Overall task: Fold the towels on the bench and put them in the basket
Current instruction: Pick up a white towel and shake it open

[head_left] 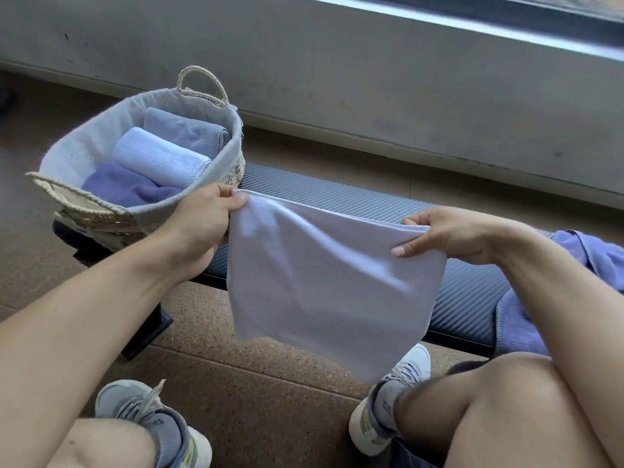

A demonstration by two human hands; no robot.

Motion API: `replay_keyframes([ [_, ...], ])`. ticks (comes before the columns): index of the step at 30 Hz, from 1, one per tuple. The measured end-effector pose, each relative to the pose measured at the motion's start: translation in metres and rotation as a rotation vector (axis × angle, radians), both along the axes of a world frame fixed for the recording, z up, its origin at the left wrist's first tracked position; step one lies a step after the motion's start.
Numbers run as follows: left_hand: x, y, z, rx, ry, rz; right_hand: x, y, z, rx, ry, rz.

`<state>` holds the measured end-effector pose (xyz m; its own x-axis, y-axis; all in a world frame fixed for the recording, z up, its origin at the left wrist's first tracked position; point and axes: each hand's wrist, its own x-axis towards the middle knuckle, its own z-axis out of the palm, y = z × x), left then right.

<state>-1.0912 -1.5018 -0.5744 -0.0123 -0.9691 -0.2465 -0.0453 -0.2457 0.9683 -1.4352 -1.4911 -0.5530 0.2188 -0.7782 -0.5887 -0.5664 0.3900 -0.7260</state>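
Risk is that we lose a corner, since our left hand (pixel 206 214) and right hand (pixel 449 236) only pinch the pale towel (pixel 324 292) hanging off the counter (pixel 472 298).

Floor (pixel 256 383): brown speckled surface, cork-like, laid in large slabs with visible seams.
Wall (pixel 337 62): low, grey concrete, scuffed and marked with dark flecks; a pale skirting strip (pixel 371 136) runs along its foot.
Window frame (pixel 472 21): metal, crossing the upper right corner above the wall; glass barely in view.
Light: soft daylight from the window side, even, with faint shadows on the floor.
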Motion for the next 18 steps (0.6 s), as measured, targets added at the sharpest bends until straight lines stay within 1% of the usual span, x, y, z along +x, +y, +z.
replay_keyframes([
  [2,0.001,0.001,0.002,-0.082,-0.04,-0.013,-0.002,-0.003,0.0,-0.039,0.046,-0.05],
  [3,0.003,0.001,0.002,-0.144,-0.119,-0.021,-0.002,-0.004,0.0,-0.066,0.071,-0.07],
  [5,0.006,0.0,0.002,-0.282,-0.405,-0.057,-0.002,-0.006,0.0,-0.126,0.109,-0.099],
  [6,0.006,0.002,0.003,-0.332,-0.548,-0.077,-0.001,-0.006,0.0,-0.155,0.126,-0.113],
  [7,0.007,0.003,0.004,-0.355,-0.653,-0.096,-0.001,-0.006,0.0,-0.178,0.137,-0.125],
  [10,0.01,0.002,0.001,-0.366,-0.854,-0.158,0.002,-0.005,0.001,-0.207,0.123,-0.156],
  [11,0.011,0.003,0.0,-0.364,-0.893,-0.183,0.001,-0.005,0.001,-0.216,0.11,-0.163],
  [13,0.012,0.002,0.0,-0.334,-0.859,-0.167,0.001,-0.004,0.001,-0.228,0.072,-0.179],
  [17,0.012,-0.003,0.003,-0.277,-0.866,-0.021,0.0,-0.006,-0.001,-0.23,-0.025,-0.259],
  [18,0.011,-0.005,0.003,-0.249,-0.797,0.01,-0.001,-0.007,-0.001,-0.234,-0.022,-0.281],
])
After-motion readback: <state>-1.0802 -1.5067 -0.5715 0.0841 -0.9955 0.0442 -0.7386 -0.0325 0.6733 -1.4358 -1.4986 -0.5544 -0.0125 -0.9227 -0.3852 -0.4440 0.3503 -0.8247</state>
